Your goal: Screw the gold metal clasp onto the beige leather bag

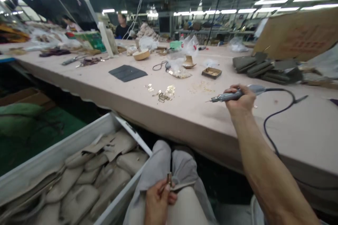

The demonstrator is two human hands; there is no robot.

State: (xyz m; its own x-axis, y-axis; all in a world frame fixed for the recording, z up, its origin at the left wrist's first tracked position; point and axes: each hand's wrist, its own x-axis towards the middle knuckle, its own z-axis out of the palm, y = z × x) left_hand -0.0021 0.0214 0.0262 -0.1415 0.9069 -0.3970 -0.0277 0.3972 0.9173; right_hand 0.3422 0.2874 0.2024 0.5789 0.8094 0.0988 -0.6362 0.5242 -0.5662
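Over the table my right hand (241,100) is closed around a grey electric screwdriver (229,95), its thin bit pointing left and a dark cable trailing from its rear. Down at my lap, my left hand (160,197) pinches a small shiny metal fitting (169,177) at the edge of a beige leather piece (185,185). The fitting's exact kind is too small to tell. Loose gold-coloured metal parts (170,90) and darker metal pieces (163,97) lie on the table left of the screwdriver.
At lower left a white bin (124,191) holds several beige leather pieces (79,195). On the table are a black sheet (128,72), a small box (211,72), a tape roll (141,55) and stacked dark pieces (264,66). A person (121,30) sits beyond the table.
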